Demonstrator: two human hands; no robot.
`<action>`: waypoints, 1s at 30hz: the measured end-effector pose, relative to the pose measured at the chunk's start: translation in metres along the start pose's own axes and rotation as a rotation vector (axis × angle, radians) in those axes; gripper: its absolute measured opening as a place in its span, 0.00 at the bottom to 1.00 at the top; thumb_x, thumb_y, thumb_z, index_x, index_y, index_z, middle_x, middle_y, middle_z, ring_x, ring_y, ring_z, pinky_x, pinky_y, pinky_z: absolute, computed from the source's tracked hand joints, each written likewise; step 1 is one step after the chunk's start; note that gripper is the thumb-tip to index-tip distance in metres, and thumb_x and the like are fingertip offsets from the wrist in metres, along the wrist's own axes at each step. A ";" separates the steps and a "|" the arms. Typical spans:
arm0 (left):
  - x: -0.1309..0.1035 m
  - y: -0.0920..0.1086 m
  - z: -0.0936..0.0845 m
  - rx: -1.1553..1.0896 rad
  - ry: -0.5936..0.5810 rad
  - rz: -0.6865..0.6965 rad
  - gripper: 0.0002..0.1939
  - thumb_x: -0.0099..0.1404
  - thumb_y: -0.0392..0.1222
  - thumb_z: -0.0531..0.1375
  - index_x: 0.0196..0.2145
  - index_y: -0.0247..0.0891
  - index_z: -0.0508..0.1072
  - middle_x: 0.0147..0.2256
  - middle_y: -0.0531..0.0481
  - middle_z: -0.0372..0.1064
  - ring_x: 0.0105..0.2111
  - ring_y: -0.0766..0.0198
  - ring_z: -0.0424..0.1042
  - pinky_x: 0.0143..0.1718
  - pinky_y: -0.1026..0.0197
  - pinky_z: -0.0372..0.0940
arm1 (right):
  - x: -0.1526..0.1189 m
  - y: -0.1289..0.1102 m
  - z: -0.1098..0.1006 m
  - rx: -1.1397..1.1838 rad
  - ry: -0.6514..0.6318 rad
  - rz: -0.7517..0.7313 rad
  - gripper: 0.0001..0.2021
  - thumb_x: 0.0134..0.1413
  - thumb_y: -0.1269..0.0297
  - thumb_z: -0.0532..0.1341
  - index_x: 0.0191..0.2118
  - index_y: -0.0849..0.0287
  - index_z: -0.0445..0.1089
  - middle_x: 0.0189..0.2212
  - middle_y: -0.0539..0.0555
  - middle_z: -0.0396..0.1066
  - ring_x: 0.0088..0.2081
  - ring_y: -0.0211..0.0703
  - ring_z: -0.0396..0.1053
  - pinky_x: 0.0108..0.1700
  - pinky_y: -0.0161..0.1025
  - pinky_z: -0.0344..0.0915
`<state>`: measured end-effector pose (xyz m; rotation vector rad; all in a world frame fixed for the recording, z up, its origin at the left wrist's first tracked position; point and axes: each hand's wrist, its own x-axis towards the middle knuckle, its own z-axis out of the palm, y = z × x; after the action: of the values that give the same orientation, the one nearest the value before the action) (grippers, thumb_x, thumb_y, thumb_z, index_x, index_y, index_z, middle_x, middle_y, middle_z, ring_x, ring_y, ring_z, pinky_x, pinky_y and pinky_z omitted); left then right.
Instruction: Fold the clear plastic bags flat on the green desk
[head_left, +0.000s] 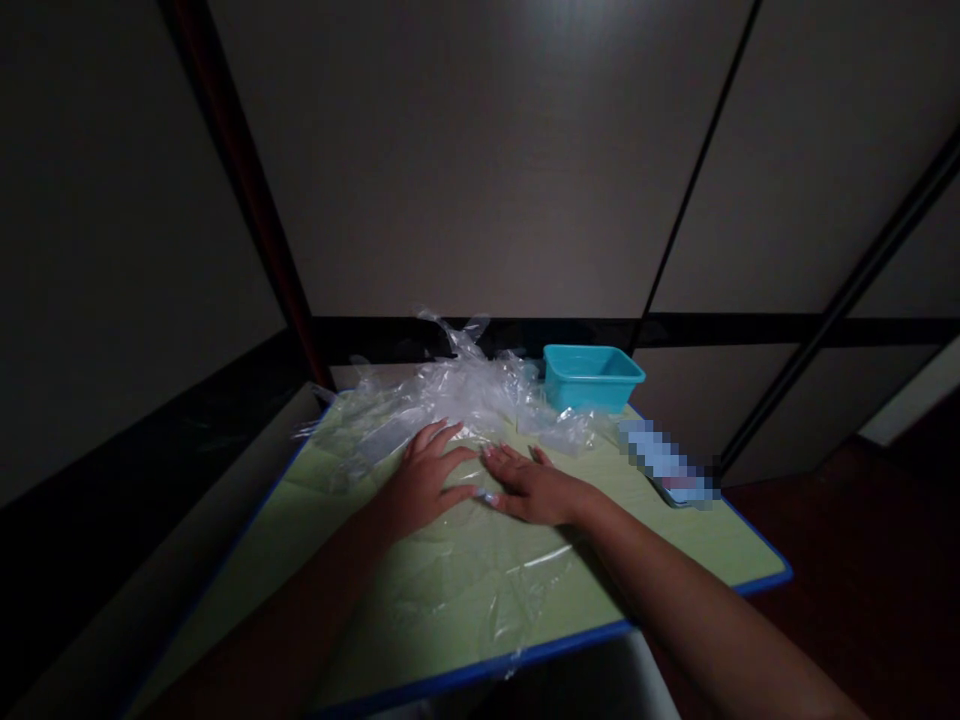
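A clear plastic bag (517, 580) lies spread on the table, its near end reaching over the front edge. My left hand (429, 478) rests on the plastic with its fingers stretched out and apart. Close beside it, my right hand (536, 487) lies flat on the same sheet, fingers extended to the left. The thumbs nearly meet, and a small pale blue spot shows between them that I cannot make out. Just beyond the fingertips is a heap of crumpled clear plastic bags (472, 385).
The pale green table (300, 590) has a blue rim. A turquoise plastic basin (589, 390) stands at its back right corner. Near the right edge lies a flat, pixelated item (671, 465). Panelled doors (487, 180) rise close behind the table.
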<state>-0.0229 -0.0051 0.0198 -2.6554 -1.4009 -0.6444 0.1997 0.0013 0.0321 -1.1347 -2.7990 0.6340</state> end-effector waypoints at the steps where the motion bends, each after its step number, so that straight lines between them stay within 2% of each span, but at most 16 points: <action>1: 0.000 -0.001 0.000 0.002 -0.006 -0.005 0.21 0.59 0.55 0.57 0.47 0.43 0.71 0.58 0.46 0.53 0.59 0.48 0.44 0.59 0.47 0.45 | 0.000 0.001 -0.001 0.003 0.008 0.006 0.35 0.58 0.43 0.43 0.65 0.55 0.31 0.65 0.55 0.31 0.64 0.51 0.28 0.58 0.65 0.26; 4: -0.002 -0.004 0.002 0.016 -0.086 -0.011 0.20 0.58 0.55 0.58 0.47 0.48 0.71 0.59 0.49 0.51 0.60 0.46 0.42 0.58 0.45 0.44 | 0.000 0.004 -0.002 0.008 0.022 0.029 0.34 0.59 0.45 0.43 0.65 0.54 0.31 0.65 0.55 0.31 0.64 0.51 0.27 0.57 0.65 0.25; 8: -0.005 -0.008 0.002 0.042 -0.203 -0.029 0.29 0.56 0.59 0.58 0.55 0.57 0.61 0.64 0.50 0.38 0.61 0.41 0.37 0.57 0.39 0.41 | 0.000 0.005 -0.003 0.042 -0.006 0.014 0.32 0.60 0.47 0.43 0.65 0.54 0.35 0.65 0.55 0.32 0.64 0.50 0.29 0.57 0.66 0.26; 11: -0.005 -0.009 -0.001 0.042 -0.256 -0.040 0.31 0.56 0.62 0.56 0.57 0.58 0.58 0.65 0.50 0.33 0.62 0.39 0.35 0.57 0.37 0.40 | 0.000 0.004 -0.003 0.046 0.005 -0.004 0.30 0.60 0.49 0.44 0.65 0.55 0.38 0.64 0.54 0.34 0.64 0.50 0.31 0.57 0.66 0.27; 17: -0.004 -0.010 -0.002 0.052 -0.320 -0.050 0.32 0.54 0.63 0.57 0.55 0.58 0.60 0.65 0.52 0.31 0.62 0.39 0.32 0.57 0.38 0.39 | 0.000 0.005 -0.001 0.035 -0.006 -0.013 0.30 0.60 0.49 0.46 0.64 0.54 0.40 0.64 0.55 0.37 0.64 0.51 0.33 0.58 0.65 0.26; 23: -0.006 -0.014 0.000 0.068 -0.396 -0.059 0.34 0.55 0.67 0.53 0.57 0.59 0.56 0.65 0.50 0.29 0.62 0.39 0.26 0.57 0.38 0.37 | -0.001 0.003 -0.003 0.062 -0.014 -0.026 0.34 0.58 0.44 0.46 0.65 0.55 0.39 0.64 0.56 0.37 0.64 0.50 0.33 0.58 0.65 0.26; 30: -0.006 -0.013 -0.006 0.081 -0.464 -0.096 0.37 0.52 0.70 0.53 0.58 0.58 0.55 0.65 0.47 0.29 0.61 0.37 0.23 0.56 0.36 0.37 | 0.000 0.004 -0.002 0.064 -0.021 -0.032 0.36 0.57 0.42 0.45 0.65 0.55 0.36 0.64 0.56 0.36 0.64 0.52 0.32 0.58 0.65 0.26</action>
<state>-0.0379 -0.0036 0.0217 -2.7976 -1.6202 0.0373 0.2026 0.0050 0.0318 -1.0765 -2.7861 0.7312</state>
